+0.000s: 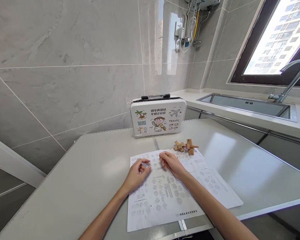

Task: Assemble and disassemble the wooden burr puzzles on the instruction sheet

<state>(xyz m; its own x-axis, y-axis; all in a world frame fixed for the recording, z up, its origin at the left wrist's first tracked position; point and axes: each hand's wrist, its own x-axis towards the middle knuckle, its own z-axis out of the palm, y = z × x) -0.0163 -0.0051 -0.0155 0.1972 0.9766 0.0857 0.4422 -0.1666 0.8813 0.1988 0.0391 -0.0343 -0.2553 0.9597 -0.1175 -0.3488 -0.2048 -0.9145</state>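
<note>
The left hand [137, 173], loosely curled with thumb apart from fingers, lies over thin, flat paper [168, 203] bearing small grey drawings; the right hand [171, 164] curls slackly above it. Beyond, at the paper's far edge, sit two wooden puzzles [190, 147]: brown, angular, crossed blocks.

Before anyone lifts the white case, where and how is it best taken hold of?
Probably by the handle, coming down from above: the case stands upright on the table and the handle runs along its top edge. The wall behind likely makes the back harder to reach.
</note>
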